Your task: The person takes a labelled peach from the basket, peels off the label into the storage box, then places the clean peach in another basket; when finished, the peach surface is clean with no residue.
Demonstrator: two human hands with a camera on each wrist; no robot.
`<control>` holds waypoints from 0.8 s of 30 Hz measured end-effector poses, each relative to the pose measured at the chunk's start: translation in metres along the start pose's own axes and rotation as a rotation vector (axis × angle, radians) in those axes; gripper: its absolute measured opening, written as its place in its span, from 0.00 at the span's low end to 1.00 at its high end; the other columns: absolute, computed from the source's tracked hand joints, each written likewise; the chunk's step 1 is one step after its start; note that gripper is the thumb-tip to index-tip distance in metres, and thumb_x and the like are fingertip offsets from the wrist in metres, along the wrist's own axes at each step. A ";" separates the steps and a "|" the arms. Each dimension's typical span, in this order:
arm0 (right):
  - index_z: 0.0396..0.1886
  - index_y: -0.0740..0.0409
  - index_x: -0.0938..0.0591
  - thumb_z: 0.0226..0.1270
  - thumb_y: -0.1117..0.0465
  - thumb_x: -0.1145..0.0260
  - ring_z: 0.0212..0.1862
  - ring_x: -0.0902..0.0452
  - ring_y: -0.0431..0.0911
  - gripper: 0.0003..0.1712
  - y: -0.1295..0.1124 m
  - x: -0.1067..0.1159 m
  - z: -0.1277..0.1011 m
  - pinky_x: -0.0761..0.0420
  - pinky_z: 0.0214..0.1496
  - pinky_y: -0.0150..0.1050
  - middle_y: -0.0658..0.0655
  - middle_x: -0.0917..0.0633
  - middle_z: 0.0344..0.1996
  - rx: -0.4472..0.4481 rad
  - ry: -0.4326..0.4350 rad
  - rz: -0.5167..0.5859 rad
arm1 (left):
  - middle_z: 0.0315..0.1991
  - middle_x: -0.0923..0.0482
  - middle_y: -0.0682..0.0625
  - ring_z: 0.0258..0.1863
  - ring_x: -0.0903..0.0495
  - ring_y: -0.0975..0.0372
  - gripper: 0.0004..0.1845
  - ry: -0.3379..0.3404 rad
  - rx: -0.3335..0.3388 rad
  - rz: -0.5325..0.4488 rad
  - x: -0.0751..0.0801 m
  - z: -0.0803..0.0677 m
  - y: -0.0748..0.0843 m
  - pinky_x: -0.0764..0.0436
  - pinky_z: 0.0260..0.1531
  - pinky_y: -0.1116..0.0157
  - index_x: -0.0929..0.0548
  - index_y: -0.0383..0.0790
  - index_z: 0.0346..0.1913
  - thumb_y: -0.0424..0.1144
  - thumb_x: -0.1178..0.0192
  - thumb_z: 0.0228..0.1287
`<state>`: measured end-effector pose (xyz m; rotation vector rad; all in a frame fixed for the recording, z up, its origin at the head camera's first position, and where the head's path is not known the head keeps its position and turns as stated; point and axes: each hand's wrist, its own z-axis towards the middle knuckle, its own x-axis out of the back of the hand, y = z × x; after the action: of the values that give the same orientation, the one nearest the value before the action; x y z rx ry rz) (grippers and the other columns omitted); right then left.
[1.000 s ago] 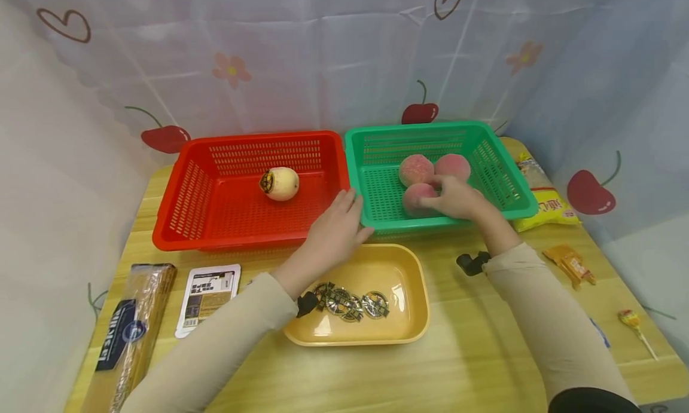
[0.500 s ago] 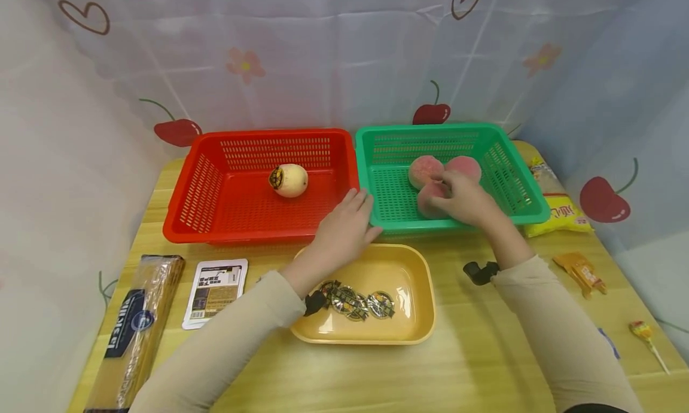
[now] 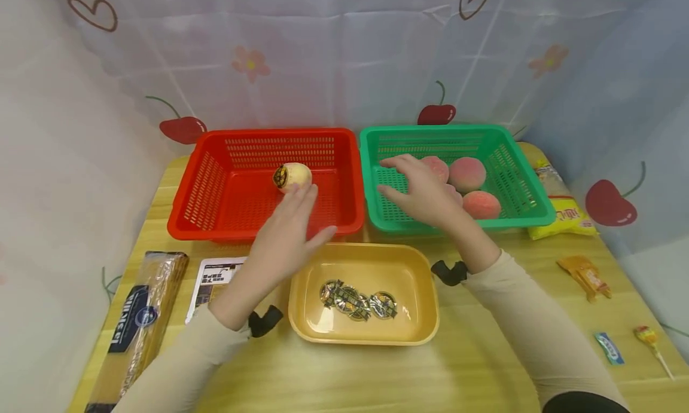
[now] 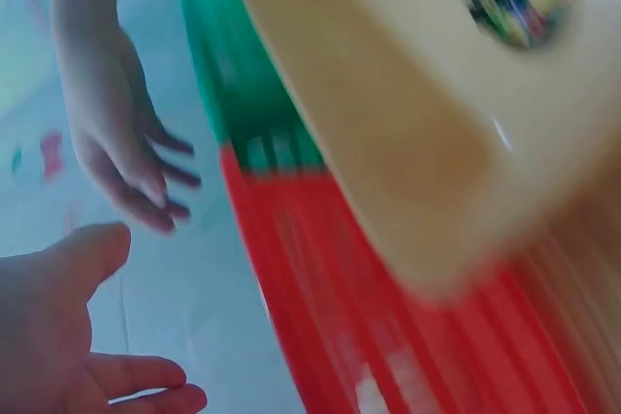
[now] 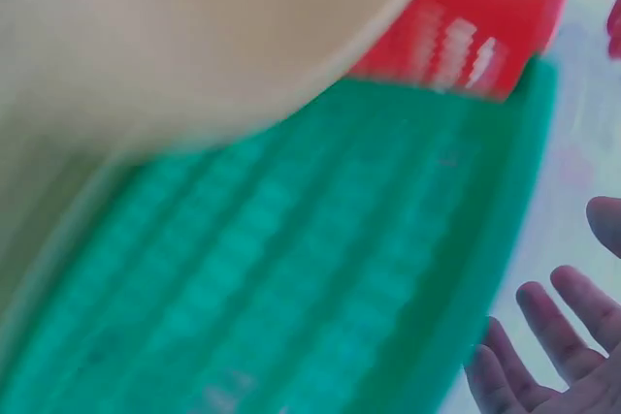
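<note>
Cherry-print curtains back our wooden bench (image 3: 484,365). Our left hand (image 3: 287,228) hovers, fingers wide, near the pale round fruit (image 3: 292,177) in the red plastic basket (image 3: 215,216) — we should approach it slowly. Our right hand (image 3: 422,189) spreads empty over the green plastic basket (image 3: 517,162).

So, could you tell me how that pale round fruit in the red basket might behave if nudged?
The pale round fruit looks rounded and lies loose on the red basket floor, so it would probably roll. It seems firm, likely holding shape under the left hand.

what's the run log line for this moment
left hand: open, over red basket | right hand: open, over green basket | peaches: in green basket
</note>
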<state>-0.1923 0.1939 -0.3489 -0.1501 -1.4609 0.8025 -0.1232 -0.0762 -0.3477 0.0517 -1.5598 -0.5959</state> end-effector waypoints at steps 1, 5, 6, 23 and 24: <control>0.68 0.54 0.27 0.70 0.49 0.36 0.68 0.32 0.53 0.30 -0.009 -0.003 0.005 0.28 0.69 0.55 0.55 0.25 0.65 0.008 -0.018 0.002 | 0.81 0.55 0.45 0.81 0.59 0.50 0.47 0.005 0.029 -0.011 0.006 -0.003 -0.010 0.45 0.75 0.44 0.49 0.39 0.79 0.62 0.45 0.69; 0.70 0.51 0.29 0.70 0.47 0.35 0.69 0.33 0.52 0.32 -0.041 -0.024 0.031 0.29 0.70 0.53 0.53 0.27 0.66 0.025 -0.091 0.007 | 0.81 0.58 0.42 0.81 0.63 0.48 0.54 0.019 0.137 -0.054 0.026 -0.014 -0.052 0.50 0.76 0.41 0.53 0.36 0.79 0.66 0.43 0.65; 0.70 0.51 0.30 0.70 0.47 0.35 0.69 0.33 0.51 0.33 -0.047 -0.031 0.038 0.29 0.71 0.52 0.53 0.27 0.66 0.031 -0.111 0.002 | 0.81 0.59 0.41 0.81 0.64 0.47 0.55 0.017 0.162 -0.060 0.029 -0.016 -0.062 0.52 0.76 0.40 0.55 0.36 0.79 0.68 0.43 0.64; 0.78 0.46 0.42 0.66 0.51 0.31 0.69 0.30 0.57 0.45 -0.080 -0.119 0.111 0.19 0.57 0.55 0.50 0.43 0.79 -0.070 -0.252 -0.133 | 0.78 0.72 0.29 0.78 0.71 0.36 0.68 -0.031 0.346 -0.052 0.042 -0.032 -0.152 0.54 0.71 0.32 0.66 0.27 0.77 0.74 0.43 0.57; 0.78 0.44 0.43 0.65 0.51 0.31 0.69 0.30 0.58 0.45 -0.081 -0.122 0.112 0.18 0.54 0.55 0.49 0.45 0.79 -0.080 -0.260 -0.145 | 0.78 0.73 0.29 0.78 0.71 0.36 0.68 -0.037 0.350 -0.054 0.042 -0.032 -0.153 0.55 0.71 0.32 0.67 0.27 0.77 0.75 0.44 0.57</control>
<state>-0.2521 0.0238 -0.3872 0.0005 -1.7295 0.6633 -0.1467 -0.2349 -0.3716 0.3495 -1.6882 -0.3614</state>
